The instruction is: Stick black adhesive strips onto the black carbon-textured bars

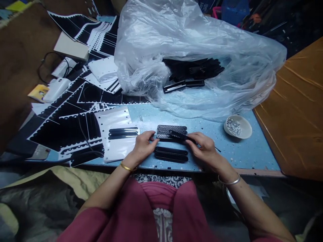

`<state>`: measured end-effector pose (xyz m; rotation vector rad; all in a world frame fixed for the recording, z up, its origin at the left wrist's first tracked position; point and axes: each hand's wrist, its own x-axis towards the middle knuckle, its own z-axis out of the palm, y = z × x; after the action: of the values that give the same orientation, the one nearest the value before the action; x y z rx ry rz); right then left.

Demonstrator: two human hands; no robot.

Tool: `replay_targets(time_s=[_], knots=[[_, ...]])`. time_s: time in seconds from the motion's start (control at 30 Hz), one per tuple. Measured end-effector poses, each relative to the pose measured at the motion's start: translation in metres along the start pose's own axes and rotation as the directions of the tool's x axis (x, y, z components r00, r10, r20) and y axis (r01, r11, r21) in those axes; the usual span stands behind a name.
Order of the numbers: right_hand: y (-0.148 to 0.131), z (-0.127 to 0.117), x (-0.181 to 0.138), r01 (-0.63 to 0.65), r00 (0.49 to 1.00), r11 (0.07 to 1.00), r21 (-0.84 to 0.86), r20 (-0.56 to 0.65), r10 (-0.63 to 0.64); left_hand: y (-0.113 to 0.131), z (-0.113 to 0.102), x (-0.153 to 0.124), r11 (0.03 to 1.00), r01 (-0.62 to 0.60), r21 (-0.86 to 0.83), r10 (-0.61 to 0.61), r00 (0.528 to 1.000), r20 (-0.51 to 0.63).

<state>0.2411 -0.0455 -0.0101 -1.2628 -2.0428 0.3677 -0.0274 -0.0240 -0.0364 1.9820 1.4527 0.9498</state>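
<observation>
Flat black strips with rounded ends lie before me on the blue tabletop. The far group of strips (172,128) has a patterned grey upper face; the near pair of strips (171,154) is plain black. My right hand (202,144) pinches a black strip (179,135) by its right end, tilted over the patterned group. A thin dark pointed thing (217,149) shows beyond that hand; whether it is held I cannot tell. My left hand (145,145) is at the left ends of the patterned strips, thumb and forefinger slightly apart, with nothing visible between them.
A white bowl (238,126) of small shiny metal pieces stands to the right. Behind spreads a clear plastic bag (202,37) with black pieces (196,69) inside. Black sticker sheets (63,131) and a white sheet (117,148) cover the left. An orange-brown panel (292,107) borders the right.
</observation>
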Motion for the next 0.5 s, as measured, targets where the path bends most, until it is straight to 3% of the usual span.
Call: replay_targets(time_s=[0.27,0.5], knots=[[-0.009,-0.006,-0.005,0.053,0.984,0.999,-0.006,0.171,-0.051,0.005,-0.002,-0.004,0.990,0.057,-0.127,-0.043,0.993,0.110],[-0.007,0.009,0.003,0.179,0.974,0.983,-0.048,0.150,-0.170,0.000,-0.004,-0.004,0.974,0.129,-0.187,-0.101,0.983,0.154]])
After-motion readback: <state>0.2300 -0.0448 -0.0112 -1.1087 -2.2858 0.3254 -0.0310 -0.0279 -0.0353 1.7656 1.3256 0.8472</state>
